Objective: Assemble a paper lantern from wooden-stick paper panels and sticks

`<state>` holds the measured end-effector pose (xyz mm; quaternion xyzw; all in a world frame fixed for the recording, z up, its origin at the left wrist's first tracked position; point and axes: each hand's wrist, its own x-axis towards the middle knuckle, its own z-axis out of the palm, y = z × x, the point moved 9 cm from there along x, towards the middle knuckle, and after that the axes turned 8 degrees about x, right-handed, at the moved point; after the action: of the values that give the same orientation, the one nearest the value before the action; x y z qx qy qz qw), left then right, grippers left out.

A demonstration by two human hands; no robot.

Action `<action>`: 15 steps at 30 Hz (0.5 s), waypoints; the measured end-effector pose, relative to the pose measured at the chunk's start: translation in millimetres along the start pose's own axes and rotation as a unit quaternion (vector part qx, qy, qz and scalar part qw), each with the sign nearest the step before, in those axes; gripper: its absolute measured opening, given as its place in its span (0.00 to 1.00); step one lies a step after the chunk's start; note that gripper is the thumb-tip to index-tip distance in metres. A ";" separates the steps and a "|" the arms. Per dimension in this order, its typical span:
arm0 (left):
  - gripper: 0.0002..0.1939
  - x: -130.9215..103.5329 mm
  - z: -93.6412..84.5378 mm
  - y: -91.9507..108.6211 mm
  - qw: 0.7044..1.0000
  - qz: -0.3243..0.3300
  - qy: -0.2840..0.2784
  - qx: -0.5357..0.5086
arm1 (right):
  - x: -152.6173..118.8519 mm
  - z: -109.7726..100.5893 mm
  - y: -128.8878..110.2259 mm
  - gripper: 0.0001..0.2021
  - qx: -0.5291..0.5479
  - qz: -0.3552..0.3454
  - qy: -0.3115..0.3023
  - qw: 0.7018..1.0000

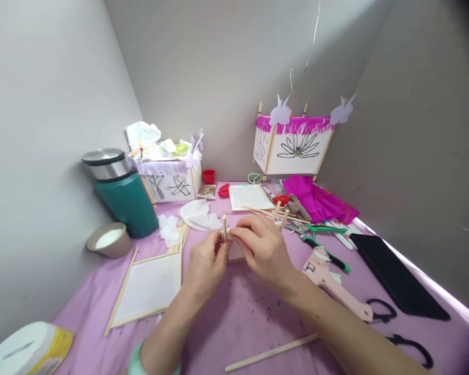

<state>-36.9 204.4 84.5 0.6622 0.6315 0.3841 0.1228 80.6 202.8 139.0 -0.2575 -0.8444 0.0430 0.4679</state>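
Observation:
In the middle of the head view, my left hand is closed around a corner of a small frame of wooden sticks, one stick end pointing up past the thumb. My right hand pinches close beside that same corner; what lies between its fingertips is too small to make out. Part of a white panel shows below and between the hands. Two more stick ends rise behind my right hand. To the left lies a flat stick frame with a white sheet.
A pink glue gun, scissors, green-handled pliers and a black tablet-like slab lie right. A green tumbler and a bowl stand left. Decorated lanterns stand behind. A loose stick lies in front.

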 end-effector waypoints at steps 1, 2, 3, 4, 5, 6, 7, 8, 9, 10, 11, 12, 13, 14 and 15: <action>0.08 0.1 -0.1 -0.3 1.000 0.000 0.002 -0.002 | -1.1 0.5 0.8 0.07 0.004 0.002 0.006 1.000; 0.08 0.1 -0.2 -0.6 1.000 0.001 0.004 -0.001 | -1.9 1.2 1.6 0.07 0.008 0.004 0.012 1.000; 0.08 0.2 -0.2 -0.9 1.000 0.001 0.005 0.002 | -2.4 2.1 2.4 0.07 0.012 0.005 0.017 1.000; 0.07 0.3 -0.2 -1.3 1.000 0.001 0.007 0.006 | -2.6 3.0 3.2 0.07 0.016 0.007 0.022 1.000; 0.07 0.5 -0.2 -1.9 1.000 0.000 0.008 0.009 | -2.5 4.0 3.9 0.07 0.019 0.009 0.025 0.999; 0.07 0.8 -0.2 -2.6 1.000 -0.003 0.010 0.011 | -2.2 5.2 4.5 0.08 0.021 0.010 0.026 0.999; 0.07 1.1 -0.1 -3.3 1.000 -0.006 0.009 0.011 | -1.8 6.7 5.2 0.08 0.022 0.012 0.023 0.999; 0.07 1.5 0.2 -3.8 1.000 -0.008 0.007 0.009 | -1.3 7.9 5.9 0.08 0.021 0.015 0.021 0.999; 0.07 1.9 0.7 -4.0 1.000 -0.010 0.004 0.006 | -0.8 8.7 6.6 0.08 0.020 0.016 0.018 1.000; 0.07 2.3 1.1 -4.1 1.000 -0.012 0.000 0.005 | -0.2 9.3 7.3 0.08 0.019 0.018 0.016 1.000; 0.07 2.7 1.6 -4.1 1.000 -0.013 -0.004 0.006 | 0.5 9.7 7.9 0.08 0.018 0.018 0.015 1.000; 0.07 2.9 1.9 -3.9 1.000 -0.013 -0.007 0.007 | 1.1 9.6 8.8 0.08 0.019 0.019 0.016 1.000; 0.07 3.1 2.0 -3.7 1.000 -0.012 -0.009 0.009 | 1.8 9.3 9.9 0.08 0.021 0.021 0.017 0.999; 0.07 3.3 1.9 -3.4 1.000 -0.010 -0.010 0.010 | 2.4 9.1 11.1 0.08 0.025 0.023 0.018 0.999; 0.08 3.4 1.8 -3.2 1.000 -0.008 -0.011 0.012 | 3.0 9.1 12.4 0.08 0.031 0.025 0.018 0.999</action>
<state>-38.4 208.7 82.4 0.6627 0.6397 0.3687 0.1249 76.7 216.5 132.3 -0.2641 -0.8274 0.0763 0.4897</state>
